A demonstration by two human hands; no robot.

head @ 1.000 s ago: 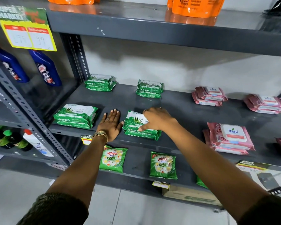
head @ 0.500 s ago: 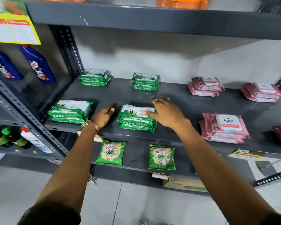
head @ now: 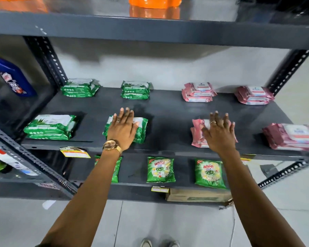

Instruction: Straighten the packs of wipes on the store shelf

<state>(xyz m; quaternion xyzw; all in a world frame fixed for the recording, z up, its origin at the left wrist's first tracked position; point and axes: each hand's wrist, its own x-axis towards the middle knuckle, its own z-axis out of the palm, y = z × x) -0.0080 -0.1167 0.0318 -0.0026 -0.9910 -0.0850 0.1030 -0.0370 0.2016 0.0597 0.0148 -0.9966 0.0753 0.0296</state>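
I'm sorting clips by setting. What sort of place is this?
Most likely a small shop or supermarket aisle: grey metal shelving carries spaced stacks of green wipes packs and pink wipes packs, a price tag hangs on the shelf edge, and detergent sachets line the shelf below.

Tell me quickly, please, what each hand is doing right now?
Left hand: open, flat on the green wipes stack, gripping nothing.
Right hand: open, fingers spread over the pink wipes stack; contact cannot be told.
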